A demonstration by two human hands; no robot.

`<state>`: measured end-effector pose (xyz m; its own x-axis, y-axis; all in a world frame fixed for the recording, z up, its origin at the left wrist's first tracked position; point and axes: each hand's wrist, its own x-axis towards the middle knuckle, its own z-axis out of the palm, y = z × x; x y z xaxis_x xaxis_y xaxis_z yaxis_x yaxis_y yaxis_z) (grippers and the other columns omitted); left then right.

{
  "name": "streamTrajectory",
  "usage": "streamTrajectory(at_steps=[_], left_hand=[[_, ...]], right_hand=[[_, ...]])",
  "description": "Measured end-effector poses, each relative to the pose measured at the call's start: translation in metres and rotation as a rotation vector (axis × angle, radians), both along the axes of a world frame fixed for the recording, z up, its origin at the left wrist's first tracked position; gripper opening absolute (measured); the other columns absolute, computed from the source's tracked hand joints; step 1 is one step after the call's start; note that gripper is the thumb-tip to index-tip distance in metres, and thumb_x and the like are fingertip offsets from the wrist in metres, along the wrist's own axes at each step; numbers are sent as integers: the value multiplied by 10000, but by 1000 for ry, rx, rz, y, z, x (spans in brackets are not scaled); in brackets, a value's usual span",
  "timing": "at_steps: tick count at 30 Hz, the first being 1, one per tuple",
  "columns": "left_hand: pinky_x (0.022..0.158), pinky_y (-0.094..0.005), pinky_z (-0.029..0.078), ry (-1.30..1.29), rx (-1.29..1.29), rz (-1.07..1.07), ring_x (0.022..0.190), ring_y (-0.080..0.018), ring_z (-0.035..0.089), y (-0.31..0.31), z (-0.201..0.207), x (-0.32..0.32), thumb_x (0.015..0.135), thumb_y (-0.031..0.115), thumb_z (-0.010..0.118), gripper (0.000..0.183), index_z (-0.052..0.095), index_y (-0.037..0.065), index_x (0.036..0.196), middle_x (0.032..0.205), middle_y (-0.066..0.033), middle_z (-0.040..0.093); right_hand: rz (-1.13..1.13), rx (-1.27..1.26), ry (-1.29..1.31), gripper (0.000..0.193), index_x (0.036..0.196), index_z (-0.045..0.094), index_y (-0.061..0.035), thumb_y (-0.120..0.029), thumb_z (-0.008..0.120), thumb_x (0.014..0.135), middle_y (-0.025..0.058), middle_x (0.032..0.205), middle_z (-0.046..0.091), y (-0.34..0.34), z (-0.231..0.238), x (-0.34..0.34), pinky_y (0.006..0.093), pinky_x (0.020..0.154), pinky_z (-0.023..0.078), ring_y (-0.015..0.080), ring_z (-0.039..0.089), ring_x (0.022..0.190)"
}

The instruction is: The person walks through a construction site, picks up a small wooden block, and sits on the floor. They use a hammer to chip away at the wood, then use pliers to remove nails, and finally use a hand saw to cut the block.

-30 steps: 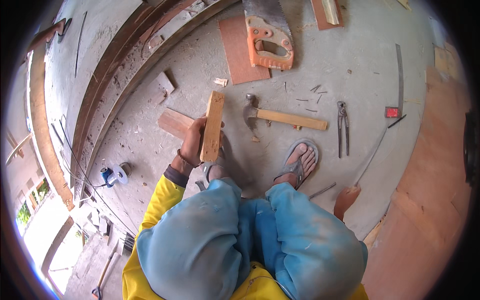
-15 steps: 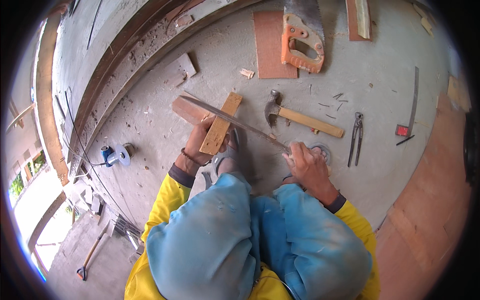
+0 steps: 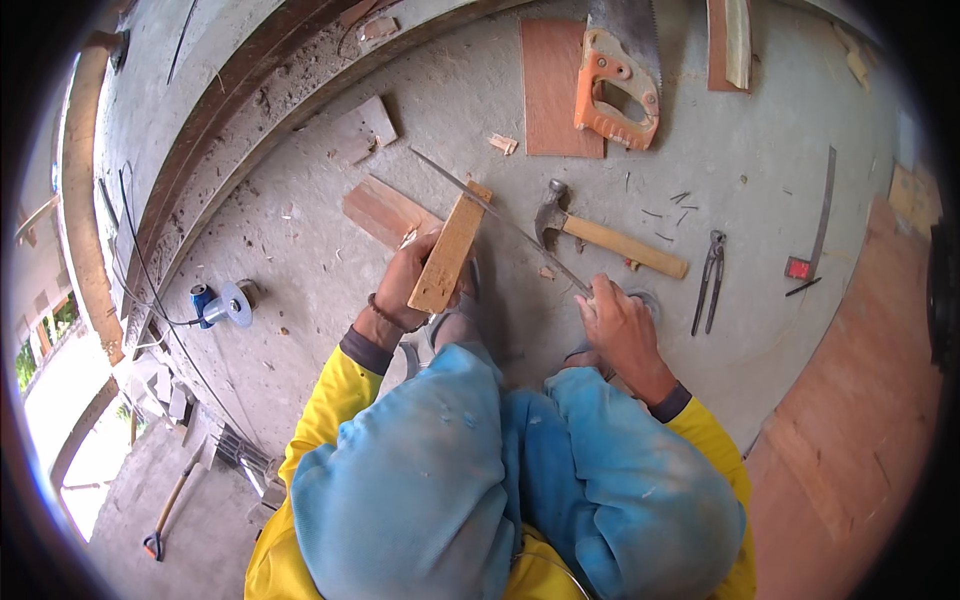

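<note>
My left hand (image 3: pixel 408 278) is closed round a short wooden block (image 3: pixel 448 255), which slants up and to the right. A long, thin, tapering metal file (image 3: pixel 530 243) extends from my right hand (image 3: pixel 628 338), whose fingers are wrapped round its near end; the handle is hidden in the fist. The file crosses the block near its far end, its tip beyond the block to the upper left. Under and beside my left hand, a flat reddish board (image 3: pixel 388 212) rests on the floor.
A claw hammer (image 3: pixel 615 243) and pincers (image 3: pixel 710 282) lie ahead and right. Farther off are a handsaw (image 3: pixel 618 95) on a brown board (image 3: pixel 550 90) and a try square (image 3: pixel 822 225). An angle grinder (image 3: pixel 225 303) with a cord lies left; plywood (image 3: pixel 830 400) covers the right side.
The file has shifted right across the block and now crosses it nearer the far end, at a steeper angle. The block is turned slightly, and my right hand has moved a little right.
</note>
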<state>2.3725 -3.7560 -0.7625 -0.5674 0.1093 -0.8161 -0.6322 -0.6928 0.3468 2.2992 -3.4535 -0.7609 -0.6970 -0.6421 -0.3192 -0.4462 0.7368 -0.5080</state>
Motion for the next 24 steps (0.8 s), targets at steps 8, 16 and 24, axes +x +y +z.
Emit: streamTrajectory(at_steps=[8,16,24], left_hand=[[526,-226,539,38,61,37,741,-127,627,-1,-6,6,1041,195,403,340,525,-16,1278,1076,-90,624],[533,-223,541,62,-6,-46,760,-125,638,-2,-9,4,1045,182,393,319,542,-12,1250,1075,-91,628],[515,-221,525,28,15,23,731,-119,640,4,-5,7,1035,168,425,296,548,-22,1226,1063,-87,633]], right_hand=[[35,-26,33,228,968,528,-76,-234,677,898,106,842,663,0,4,5,476,591,463,359,620,634],[-30,22,-23,237,966,521,-70,-240,673,897,107,851,660,6,0,2,485,590,492,369,636,654],[0,62,40,255,999,534,-70,-246,682,888,104,878,658,10,0,4,485,583,504,371,648,672]])
